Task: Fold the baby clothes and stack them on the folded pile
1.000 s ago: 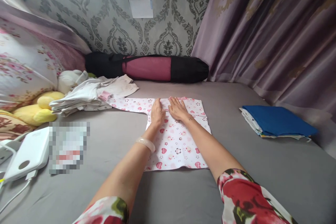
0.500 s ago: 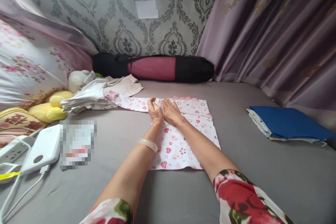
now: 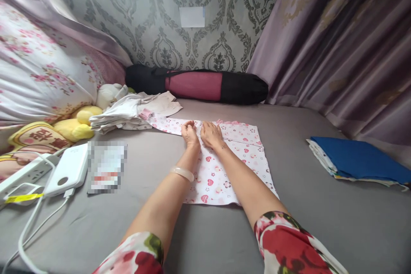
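A white children's top (image 3: 221, 175) printed with pink hearts and flowers lies flat on the grey sheet, one sleeve (image 3: 167, 125) stretched out to the left. Near the top's far edge, my left hand (image 3: 190, 134) rests on its side with curled fingers, closed on the fabric by the sleeve; the fingertips are partly hidden. Just right of it, my right hand (image 3: 211, 134) lies palm down on the cloth, fingers apart and slightly bent. A pink frill (image 3: 227, 122) shows beyond the right hand.
Folded pale clothes (image 3: 128, 113) touch the sleeve's end. At left are a yellow plush toy (image 3: 78, 124), a white power bank (image 3: 69, 169) with cables, and a blurred packet (image 3: 107, 167). A blue folded cloth pile (image 3: 359, 158) lies right. A black-and-maroon long bag (image 3: 195, 85) lies along the wall.
My left fingers have gone from nearly straight to curled. The right hand has moved slightly away from the left, its fingers more bent. The view has turned a little left.
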`<state>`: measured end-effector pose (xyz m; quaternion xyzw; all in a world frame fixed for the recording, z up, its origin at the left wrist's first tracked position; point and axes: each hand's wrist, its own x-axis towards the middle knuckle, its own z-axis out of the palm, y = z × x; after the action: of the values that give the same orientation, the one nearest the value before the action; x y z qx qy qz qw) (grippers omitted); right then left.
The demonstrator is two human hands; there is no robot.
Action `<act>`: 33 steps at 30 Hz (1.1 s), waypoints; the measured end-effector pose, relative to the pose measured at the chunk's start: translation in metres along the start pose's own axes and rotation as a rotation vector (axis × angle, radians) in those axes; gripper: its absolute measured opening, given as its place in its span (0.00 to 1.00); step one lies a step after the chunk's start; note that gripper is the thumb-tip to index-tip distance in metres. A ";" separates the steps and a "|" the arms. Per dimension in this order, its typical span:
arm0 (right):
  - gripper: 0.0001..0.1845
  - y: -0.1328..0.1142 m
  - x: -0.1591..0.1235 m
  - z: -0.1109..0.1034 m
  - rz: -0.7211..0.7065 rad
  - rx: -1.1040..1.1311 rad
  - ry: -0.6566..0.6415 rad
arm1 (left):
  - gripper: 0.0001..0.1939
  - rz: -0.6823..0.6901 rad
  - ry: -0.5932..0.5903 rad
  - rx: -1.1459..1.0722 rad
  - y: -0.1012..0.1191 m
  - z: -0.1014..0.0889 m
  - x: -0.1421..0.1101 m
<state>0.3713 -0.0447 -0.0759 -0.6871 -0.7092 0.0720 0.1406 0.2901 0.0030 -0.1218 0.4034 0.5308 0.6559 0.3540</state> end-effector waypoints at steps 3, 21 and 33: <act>0.27 -0.007 0.000 0.006 0.032 -0.012 0.058 | 0.12 -0.155 0.098 -0.085 0.004 -0.013 0.013; 0.32 -0.010 -0.001 0.013 0.040 -0.081 0.027 | 0.14 -0.319 0.544 -0.127 0.044 -0.111 0.078; 0.32 -0.015 0.003 0.008 0.067 -0.108 -0.066 | 0.08 -0.408 0.460 -0.029 0.052 -0.110 0.103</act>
<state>0.3551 -0.0413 -0.0786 -0.7144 -0.6928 0.0607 0.0774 0.1451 0.0395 -0.0668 0.1242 0.6578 0.6528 0.3545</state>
